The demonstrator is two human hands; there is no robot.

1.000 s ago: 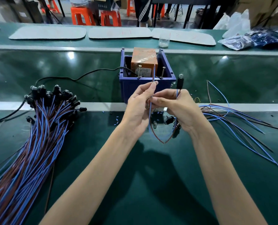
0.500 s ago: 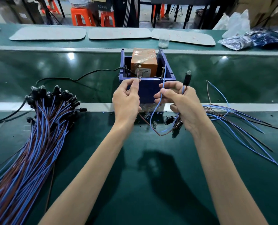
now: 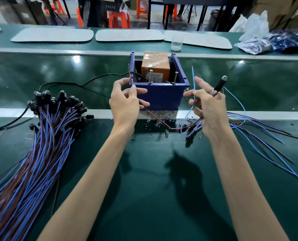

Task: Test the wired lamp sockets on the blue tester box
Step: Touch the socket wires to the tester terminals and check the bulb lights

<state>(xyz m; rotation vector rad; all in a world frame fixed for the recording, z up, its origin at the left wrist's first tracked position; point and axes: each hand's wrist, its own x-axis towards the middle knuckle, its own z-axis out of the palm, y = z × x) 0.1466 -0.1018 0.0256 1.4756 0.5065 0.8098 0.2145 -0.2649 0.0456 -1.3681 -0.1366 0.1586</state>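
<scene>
The blue tester box [image 3: 164, 96] stands at the centre, with an orange transformer [image 3: 155, 66] and two upright metal pins inside. My left hand [image 3: 125, 105] pinches a brown wire [image 3: 155, 119] at the box's left front corner, its end pointing up. My right hand [image 3: 209, 108] is right of the box and holds the black lamp socket [image 3: 219, 84] between its fingers. It also holds that socket's blue wire [image 3: 193, 82], whose end points up. More sockets [image 3: 190, 131] hang below my right hand.
A big bundle of blue and brown wired sockets [image 3: 45, 129] lies at the left. Loose wires [image 3: 259, 133] fan out at the right. A black cable [image 3: 78, 83] runs left from the box. Small bulbs [image 3: 158, 119] lie in front of it. White pads and a cup [image 3: 176, 42] sit behind.
My hands have drawn apart, stretching the socket's two wires to either side. The left went to the box's left corner with the brown wire, the right swung rightwards with the socket and blue wire.
</scene>
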